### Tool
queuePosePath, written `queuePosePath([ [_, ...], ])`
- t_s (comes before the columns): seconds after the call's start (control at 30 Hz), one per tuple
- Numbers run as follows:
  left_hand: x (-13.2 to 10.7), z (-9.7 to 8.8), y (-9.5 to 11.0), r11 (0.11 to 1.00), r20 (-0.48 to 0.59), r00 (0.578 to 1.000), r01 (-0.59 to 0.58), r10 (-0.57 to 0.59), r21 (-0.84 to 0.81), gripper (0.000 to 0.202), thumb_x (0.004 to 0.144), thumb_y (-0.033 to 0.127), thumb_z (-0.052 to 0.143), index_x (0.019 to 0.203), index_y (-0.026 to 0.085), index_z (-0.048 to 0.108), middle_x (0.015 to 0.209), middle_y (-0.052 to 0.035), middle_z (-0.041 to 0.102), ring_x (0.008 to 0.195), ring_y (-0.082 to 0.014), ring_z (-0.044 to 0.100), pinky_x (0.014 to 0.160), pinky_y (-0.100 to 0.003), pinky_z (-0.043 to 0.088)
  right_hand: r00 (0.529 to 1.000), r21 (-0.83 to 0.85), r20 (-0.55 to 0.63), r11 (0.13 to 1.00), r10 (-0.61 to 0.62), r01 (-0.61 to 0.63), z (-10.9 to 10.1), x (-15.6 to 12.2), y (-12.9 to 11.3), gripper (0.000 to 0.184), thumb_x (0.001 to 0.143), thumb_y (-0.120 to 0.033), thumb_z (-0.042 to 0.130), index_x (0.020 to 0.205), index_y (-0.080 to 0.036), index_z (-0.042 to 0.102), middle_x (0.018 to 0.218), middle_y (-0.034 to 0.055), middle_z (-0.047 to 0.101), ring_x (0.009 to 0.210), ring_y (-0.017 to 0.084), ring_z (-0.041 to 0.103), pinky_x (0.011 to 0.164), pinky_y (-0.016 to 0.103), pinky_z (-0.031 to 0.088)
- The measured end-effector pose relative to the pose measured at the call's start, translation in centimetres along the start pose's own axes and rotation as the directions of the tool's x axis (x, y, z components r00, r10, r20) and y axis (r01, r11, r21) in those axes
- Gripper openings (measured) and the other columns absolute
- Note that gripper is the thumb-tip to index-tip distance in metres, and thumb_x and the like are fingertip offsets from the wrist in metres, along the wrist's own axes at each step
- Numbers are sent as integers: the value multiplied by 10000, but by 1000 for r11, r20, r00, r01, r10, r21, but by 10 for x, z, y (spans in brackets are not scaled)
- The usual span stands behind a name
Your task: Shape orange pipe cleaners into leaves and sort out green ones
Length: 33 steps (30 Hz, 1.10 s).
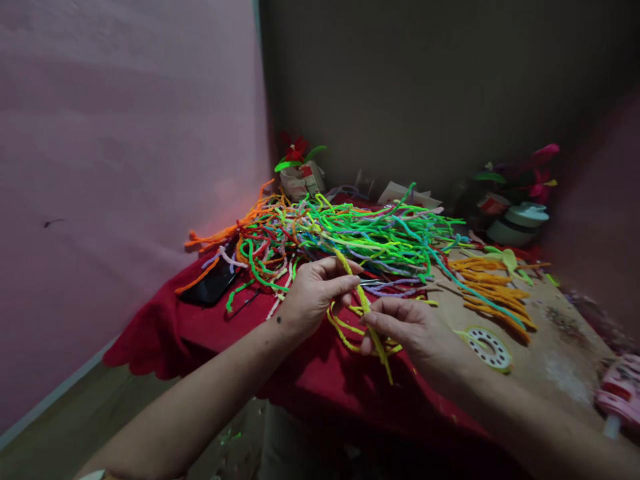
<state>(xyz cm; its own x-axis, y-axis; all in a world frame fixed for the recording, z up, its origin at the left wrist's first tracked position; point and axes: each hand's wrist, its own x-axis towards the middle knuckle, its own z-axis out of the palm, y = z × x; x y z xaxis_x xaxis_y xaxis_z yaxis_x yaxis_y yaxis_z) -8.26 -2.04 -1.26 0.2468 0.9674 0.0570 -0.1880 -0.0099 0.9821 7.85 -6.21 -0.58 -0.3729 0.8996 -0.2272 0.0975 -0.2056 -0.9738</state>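
Yellow pipe cleaners (363,301) run slantwise between my two hands, side by side, their lower ends hanging free. My left hand (320,293) pinches them near the upper part, thumb against fingers. Lower down, my right hand (400,323) grips the same yellow strands between thumb and fingertips. More yellow pipe cleaners (343,333) curve loosely on the red cloth behind and below my hands. Just beyond lies a big tangled heap of pipe cleaners (370,230), mostly green, with orange, red, purple and white ones. A silvery metal tool (371,282) partly shows beside the left fingertips.
A red cloth (210,327) covers the table's left side. At left lies a dark phone (210,283). Orange pipe cleaners (493,287) and a white ring with holes (487,349) rest on a brown board (555,360). A lidded jar (520,223) and a red flower (295,148) stand behind.
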Motion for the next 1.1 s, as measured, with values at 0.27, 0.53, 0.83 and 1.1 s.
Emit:
queuePosePath([
  [0.27, -13, 3, 2, 991, 133, 982, 128, -132, 43, 229, 708, 228, 632, 907, 117, 611, 592, 9, 553, 472, -63, 468, 404, -154, 350, 998, -62, -66, 998, -20, 16, 4, 0, 1, 253, 728, -384, 582, 624, -154, 579, 483, 7, 584, 428, 94, 471, 443, 218, 341],
  [0.53, -29, 4, 17, 980, 176, 972, 132, -157, 147, 152, 698, 144, 610, 847, 120, 600, 704, 3, 578, 545, -52, 489, 498, -164, 389, 997, -8, 76, 1000, 11, -10, 13, -2, 2, 208, 763, -312, 504, 732, -146, 627, 502, 10, 602, 438, 106, 501, 465, 226, 383],
  [0.83, -36, 1, 17, 973, 255, 940, 227, -227, 29, 311, 681, 146, 631, 972, 153, 520, 654, 26, 539, 483, -60, 482, 399, -154, 351, 991, -79, -63, 990, -122, 117, 15, -5, 7, 260, 766, -271, 494, 558, -145, 586, 499, 3, 563, 467, 97, 479, 500, 226, 383],
  [1.1, -33, -5, 8, 964, 219, 951, 245, -217, -108, 344, 663, 103, 606, 985, 168, 506, 634, 39, 529, 418, -37, 409, 369, -157, 307, 987, 286, -153, 954, -52, 94, 13, -5, 16, 161, 707, -312, 647, 667, -157, 637, 618, 1, 586, 587, 119, 515, 632, 265, 413],
])
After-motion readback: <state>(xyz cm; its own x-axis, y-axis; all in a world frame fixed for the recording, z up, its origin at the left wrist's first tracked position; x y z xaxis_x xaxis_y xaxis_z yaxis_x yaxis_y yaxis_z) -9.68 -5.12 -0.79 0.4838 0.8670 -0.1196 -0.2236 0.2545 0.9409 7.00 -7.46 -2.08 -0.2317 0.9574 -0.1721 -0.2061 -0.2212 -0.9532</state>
